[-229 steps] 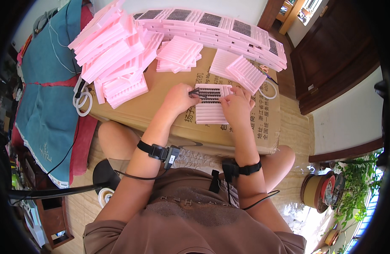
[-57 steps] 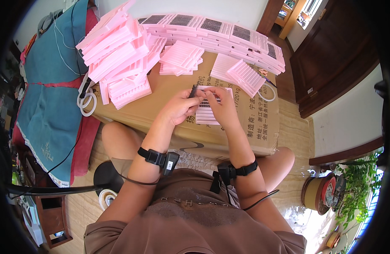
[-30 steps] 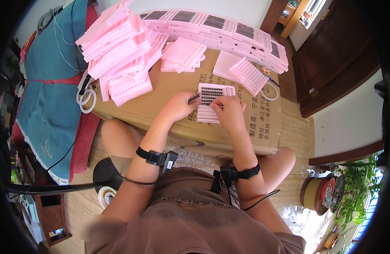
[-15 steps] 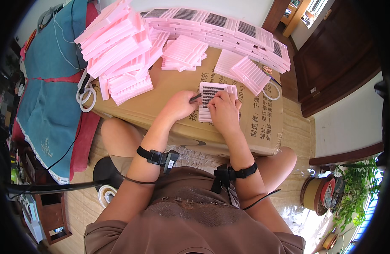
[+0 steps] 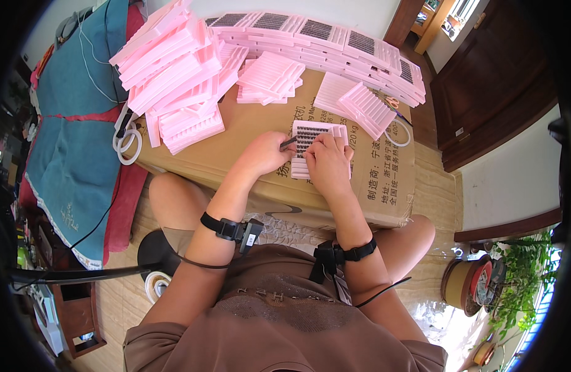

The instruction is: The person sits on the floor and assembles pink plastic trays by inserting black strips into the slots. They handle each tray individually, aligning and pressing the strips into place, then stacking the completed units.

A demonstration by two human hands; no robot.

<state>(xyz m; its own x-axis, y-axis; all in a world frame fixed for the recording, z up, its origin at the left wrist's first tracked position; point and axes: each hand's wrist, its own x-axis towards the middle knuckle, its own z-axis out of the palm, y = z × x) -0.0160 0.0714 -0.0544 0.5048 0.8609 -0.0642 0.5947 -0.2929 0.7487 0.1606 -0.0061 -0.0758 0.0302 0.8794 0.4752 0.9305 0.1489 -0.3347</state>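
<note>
On the cardboard box lies a pink ridged tray (image 5: 300, 175) with rows of small black lash clusters (image 5: 307, 131). My left hand (image 5: 270, 152) is closed around a dark, slim tool like tweezers (image 5: 288, 142), its tip at the tray's left edge. Across the tray's middle and right side rests my right hand (image 5: 329, 162), fingers bent and drawn together over the rows. Whatever its fingertips pinch is hidden beneath them. Several slots at the tray's right side show bare pink.
The cardboard box (image 5: 248, 136) serves as a table. Behind are a tall pile of pink trays (image 5: 173, 68), a small stack (image 5: 270, 77), two loose trays (image 5: 366, 108) and a long row of filled trays (image 5: 322, 31). Scissors (image 5: 392, 102) and a white ring (image 5: 398, 133) lie at right.
My left hand and the dark tool have shifted very slightly to the right. My right hand and the tray look unmoved.
</note>
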